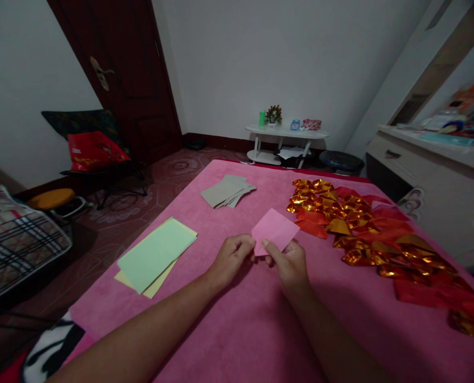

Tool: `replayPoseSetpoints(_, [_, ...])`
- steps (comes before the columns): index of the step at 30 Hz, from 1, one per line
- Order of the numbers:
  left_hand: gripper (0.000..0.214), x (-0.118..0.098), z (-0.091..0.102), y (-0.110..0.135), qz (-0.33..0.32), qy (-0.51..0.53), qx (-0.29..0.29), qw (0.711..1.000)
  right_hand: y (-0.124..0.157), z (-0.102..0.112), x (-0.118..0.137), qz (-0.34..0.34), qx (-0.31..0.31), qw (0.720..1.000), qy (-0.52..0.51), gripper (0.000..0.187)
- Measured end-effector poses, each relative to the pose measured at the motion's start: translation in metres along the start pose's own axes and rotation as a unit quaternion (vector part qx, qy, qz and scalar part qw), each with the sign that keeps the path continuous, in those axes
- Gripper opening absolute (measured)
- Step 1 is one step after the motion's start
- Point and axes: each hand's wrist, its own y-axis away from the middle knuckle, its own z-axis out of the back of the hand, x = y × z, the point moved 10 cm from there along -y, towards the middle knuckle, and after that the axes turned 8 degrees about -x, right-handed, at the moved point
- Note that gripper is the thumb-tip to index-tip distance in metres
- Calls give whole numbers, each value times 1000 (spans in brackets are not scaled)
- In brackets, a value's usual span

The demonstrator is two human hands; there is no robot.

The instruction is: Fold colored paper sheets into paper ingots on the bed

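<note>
A small pink sheet of paper (276, 230) is held just above the pink cloth, with one corner pointing away from me. My left hand (235, 254) is closed, its thumb and fingers pinching the left corner of the sheet. My right hand (290, 261) grips the lower right side, thumb on top and fingers underneath. Whether the sheet is folded I cannot tell. Beyond it lies a fanned stack of grey paper (227, 191). To the left are green sheets of paper (157, 252) over yellow paper (163, 279).
The table's pink cloth (229, 330) spreads under everything. Rows of shiny gold and red folded paper pieces (352, 213) cover its right side. Past the far edge stand a small white table (285, 130) and a dark stool (341, 159). A white cabinet (432, 159) is at right.
</note>
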Motion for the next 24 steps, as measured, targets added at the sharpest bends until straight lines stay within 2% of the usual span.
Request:
replayPoseSetpoints(5, [38, 1, 15, -5, -5, 1, -24, 1000, 7, -15, 2, -24, 68, 997, -19, 31])
replayPoseSetpoints(9, [42, -5, 22, -3, -26, -38, -59, 997, 8, -15, 3, -19, 56, 998, -16, 31])
replayPoseSetpoints(11, [43, -7, 17, 0, -28, -26, -60, 997, 6, -10, 4, -6, 31, 999, -4, 32])
replayPoseSetpoints(15, [33, -1, -7, 4, 12, 78, -12, 997, 4, 2, 3, 10, -33, 999, 5, 30])
replayPoseSetpoints(18, [32, 1, -11, 2, 21, 110, -7, 994, 5, 1, 2, 4, -26, 1000, -14, 28])
replayPoseSetpoints(22, [36, 4, 7, -6, 15, 37, -27, 999, 2, 6, 7, 8, -15, 998, -53, 25])
replayPoseSetpoints(24, [34, 4, 13, -9, 9, -24, -8, 1000, -3, 13, 11, 1, -9, 995, -95, 27])
